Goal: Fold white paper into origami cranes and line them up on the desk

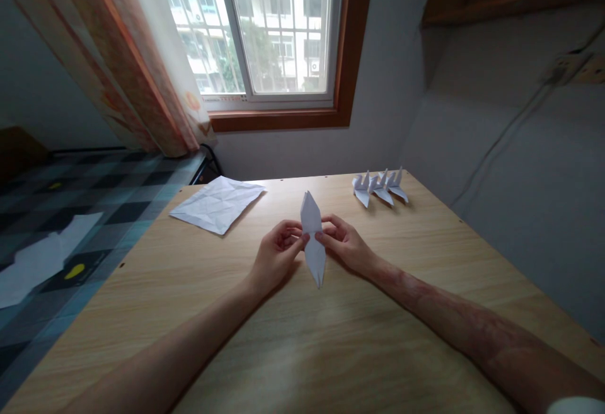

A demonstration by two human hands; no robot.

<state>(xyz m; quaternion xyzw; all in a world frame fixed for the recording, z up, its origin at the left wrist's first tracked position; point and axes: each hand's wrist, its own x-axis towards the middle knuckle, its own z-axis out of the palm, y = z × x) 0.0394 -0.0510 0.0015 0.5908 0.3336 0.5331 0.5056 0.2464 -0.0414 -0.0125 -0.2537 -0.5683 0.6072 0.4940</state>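
A narrow, diamond-shaped folded white paper stands on end above the wooden table. My left hand pinches its left edge at mid-height. My right hand pinches its right edge at the same height. Both hands have fingers closed on the paper, and its lower point hangs just over the table top.
A creased flat white sheet lies at the table's far left. Finished white paper cranes stand in a row at the far right. A checked bed with white papers on it runs along the left. A wall closes the right side.
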